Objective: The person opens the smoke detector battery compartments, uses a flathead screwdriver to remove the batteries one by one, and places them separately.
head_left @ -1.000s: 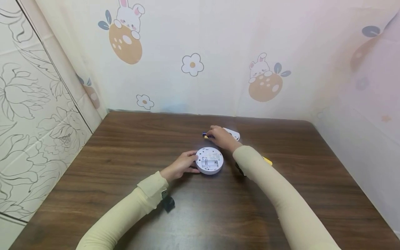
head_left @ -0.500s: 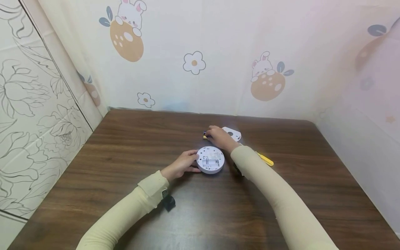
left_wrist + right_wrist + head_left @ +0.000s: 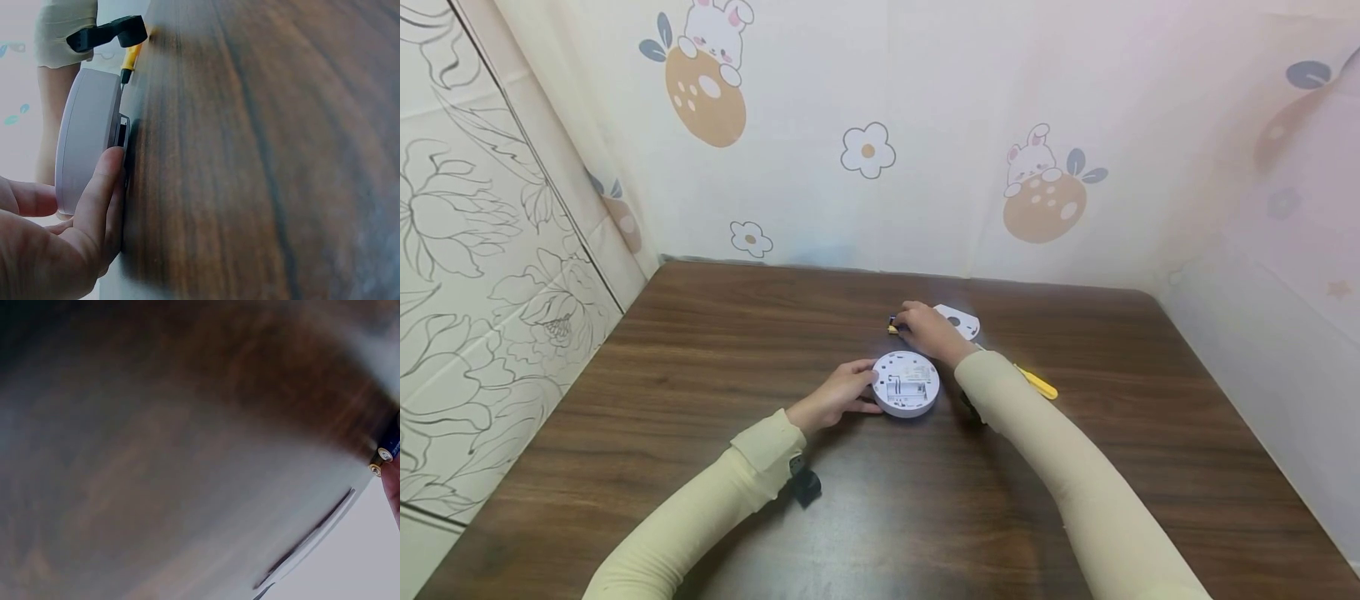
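Note:
My left hand (image 3: 838, 396) holds the left rim of a round white smoke detector (image 3: 904, 371), which lies face down with its battery bay uncovered. In the left wrist view, the fingers (image 3: 103, 181) reach under the side of the detector (image 3: 87, 131), with the thumb at its other face. Farther back, my right hand (image 3: 928, 329) pinches at small batteries (image 3: 892, 325). The right wrist view shows a fingertip against a blue battery (image 3: 389, 447), with a second, gold-ended battery (image 3: 375, 469) right beside it. Most of the right hand is out of that view.
A white mounting plate (image 3: 961, 322) lies just behind my right wrist. Right of the right forearm is a yellow-handled screwdriver (image 3: 1037, 383), its shaft partly covered by the sleeve. A printed curtain (image 3: 940, 217) hangs along the back edge of the brown wooden table (image 3: 700, 375).
The right forearm has shifted slightly, so more of the screwdriver and mounting plate shows. The right hand stays at the batteries, and the left hand still holds the detector. The head view has tilted a little.

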The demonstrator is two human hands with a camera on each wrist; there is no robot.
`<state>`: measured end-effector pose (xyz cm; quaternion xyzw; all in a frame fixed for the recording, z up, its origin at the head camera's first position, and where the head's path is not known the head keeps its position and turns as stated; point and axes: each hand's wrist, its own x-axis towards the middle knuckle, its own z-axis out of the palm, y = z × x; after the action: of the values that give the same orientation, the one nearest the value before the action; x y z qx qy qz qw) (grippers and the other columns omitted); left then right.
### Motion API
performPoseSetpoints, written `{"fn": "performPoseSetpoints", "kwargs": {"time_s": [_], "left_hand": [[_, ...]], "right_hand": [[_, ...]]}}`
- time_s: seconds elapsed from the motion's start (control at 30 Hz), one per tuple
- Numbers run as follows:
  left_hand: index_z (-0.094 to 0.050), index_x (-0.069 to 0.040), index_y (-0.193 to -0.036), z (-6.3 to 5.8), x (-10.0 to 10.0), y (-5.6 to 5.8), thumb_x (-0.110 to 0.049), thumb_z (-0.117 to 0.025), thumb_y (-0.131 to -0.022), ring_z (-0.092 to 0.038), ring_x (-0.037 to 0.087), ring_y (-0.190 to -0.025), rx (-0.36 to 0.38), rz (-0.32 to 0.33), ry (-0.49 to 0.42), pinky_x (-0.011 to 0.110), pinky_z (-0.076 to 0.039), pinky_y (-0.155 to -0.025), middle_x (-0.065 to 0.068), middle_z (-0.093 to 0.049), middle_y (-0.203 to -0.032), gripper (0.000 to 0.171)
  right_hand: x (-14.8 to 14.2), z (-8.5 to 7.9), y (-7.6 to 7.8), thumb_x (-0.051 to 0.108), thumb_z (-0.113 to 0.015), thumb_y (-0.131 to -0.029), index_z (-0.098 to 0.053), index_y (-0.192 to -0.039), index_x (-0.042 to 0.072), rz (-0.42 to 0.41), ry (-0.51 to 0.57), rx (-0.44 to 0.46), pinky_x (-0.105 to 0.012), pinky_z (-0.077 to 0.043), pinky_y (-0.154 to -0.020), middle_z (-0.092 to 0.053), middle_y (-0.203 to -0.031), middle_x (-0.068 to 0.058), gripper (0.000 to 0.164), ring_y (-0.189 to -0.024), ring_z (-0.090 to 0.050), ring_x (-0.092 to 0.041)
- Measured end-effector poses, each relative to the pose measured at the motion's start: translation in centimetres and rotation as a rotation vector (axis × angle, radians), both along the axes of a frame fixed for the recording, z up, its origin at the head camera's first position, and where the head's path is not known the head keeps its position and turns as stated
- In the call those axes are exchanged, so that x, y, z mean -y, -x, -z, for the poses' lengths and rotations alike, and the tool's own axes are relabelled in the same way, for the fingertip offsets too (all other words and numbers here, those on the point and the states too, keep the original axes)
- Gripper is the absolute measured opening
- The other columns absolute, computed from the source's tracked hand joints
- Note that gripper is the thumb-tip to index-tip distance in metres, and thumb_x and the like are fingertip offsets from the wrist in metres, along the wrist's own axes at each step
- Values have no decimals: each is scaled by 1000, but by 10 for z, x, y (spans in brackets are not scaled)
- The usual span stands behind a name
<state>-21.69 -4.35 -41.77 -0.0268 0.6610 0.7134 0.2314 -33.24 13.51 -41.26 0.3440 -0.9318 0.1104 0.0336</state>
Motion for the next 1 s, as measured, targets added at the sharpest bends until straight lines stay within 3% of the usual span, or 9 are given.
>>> {"fn": "performPoseSetpoints", "kwargs": {"time_s": [0.5, 1.0], "left_hand": [[-37, 3, -143, 0, 1, 0, -6, -40, -100, -58, 25, -91, 16, 0, 11, 39, -58, -77, 23, -50, -127, 44], [-38, 1, -143, -3, 0, 1, -8, -41, -101, -59, 25, -91, 19, 9, 52, 38, -58, -78, 22, -51, -128, 44]], "right_hand": [[-16, -8, 1, 2, -68, -85, -71, -105, 1, 38, -3, -16, -36, -53, -81, -61, -96, -9, 21, -90, -59, -24], [-51, -20, 9, 9, -65, -88, -69, -105, -1, 97, 28, 12, -44, -50, -86, -60, -100, -14, 20, -95, -57, -30]]}}
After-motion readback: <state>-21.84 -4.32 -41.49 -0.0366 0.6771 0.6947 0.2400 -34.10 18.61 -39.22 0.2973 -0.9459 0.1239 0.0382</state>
